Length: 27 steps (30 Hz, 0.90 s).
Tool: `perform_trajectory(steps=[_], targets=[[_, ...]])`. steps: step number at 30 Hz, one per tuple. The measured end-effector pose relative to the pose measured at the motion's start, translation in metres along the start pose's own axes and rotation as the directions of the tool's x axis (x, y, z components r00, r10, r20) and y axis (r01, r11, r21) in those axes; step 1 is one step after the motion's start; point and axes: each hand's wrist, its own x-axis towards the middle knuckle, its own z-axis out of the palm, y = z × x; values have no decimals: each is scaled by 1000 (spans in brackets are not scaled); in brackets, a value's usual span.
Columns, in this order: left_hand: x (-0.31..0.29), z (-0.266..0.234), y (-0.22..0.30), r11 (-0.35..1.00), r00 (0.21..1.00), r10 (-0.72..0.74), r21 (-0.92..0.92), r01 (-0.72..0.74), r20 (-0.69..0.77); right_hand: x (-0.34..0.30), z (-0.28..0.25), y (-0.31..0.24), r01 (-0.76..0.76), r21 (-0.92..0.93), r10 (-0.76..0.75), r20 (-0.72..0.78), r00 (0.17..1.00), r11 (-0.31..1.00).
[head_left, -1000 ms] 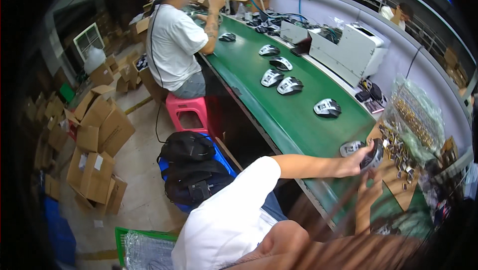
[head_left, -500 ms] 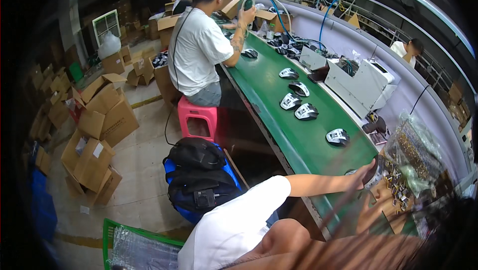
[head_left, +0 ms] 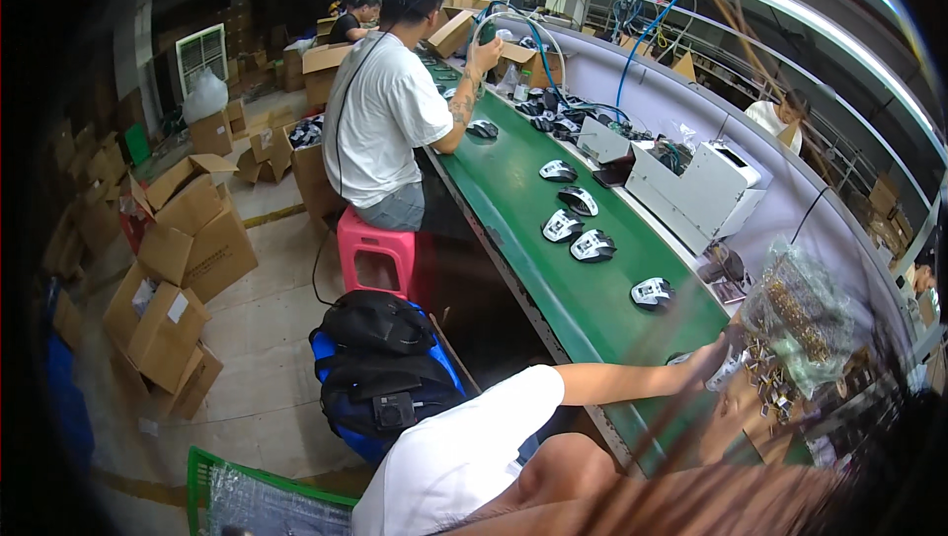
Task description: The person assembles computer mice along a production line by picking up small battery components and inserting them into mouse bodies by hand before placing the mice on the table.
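Cartons [head_left: 222, 254] gape at left; co-worker [head_left: 385, 121] sits on pink stool [head_left: 378, 234]. Mice [head_left: 653, 293] dot green tabletop [head_left: 612, 338], one nearly hidden by left forearm [head_left: 622, 384]. At near end, left hand [head_left: 705, 361] grips partly covered mouse [head_left: 729, 371]; right hand [head_left: 731, 408], blurred behind hair [head_left: 884, 432], state impossible to tell. Small metal parts [head_left: 775, 390] alongside.

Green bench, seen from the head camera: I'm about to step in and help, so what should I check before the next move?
1. Left hand holding a mouse: ok.
2. Right hand grip: cannot tell, too blurred.
3. Clear view of both hands: not ok, blurred and partly covered.
4. Small loose parts close to the hands: ok.
5. Clear plastic bag kept away from the loose parts: not ok, right beside them.
6. Nearest free-standing mouse apart from the others: ok.
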Motion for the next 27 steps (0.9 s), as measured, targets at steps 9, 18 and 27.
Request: perform_trajectory(steps=[9, 18, 27], targets=[[-3, -26, -15, 995, 997, -83, -50, 83, 0, 23, -27, -38, 365, 40, -358, -129, 925, 930], [3, -36, -31, 989, 992, -100, -104, 107, 72, 9, -14, -19, 350, 113, -334, -136, 933, 930], [8, -55, -31, 962, 975, -218, -158, 223, 44, 9, -8, -23, 270, 305, -237, -141, 961, 913]])
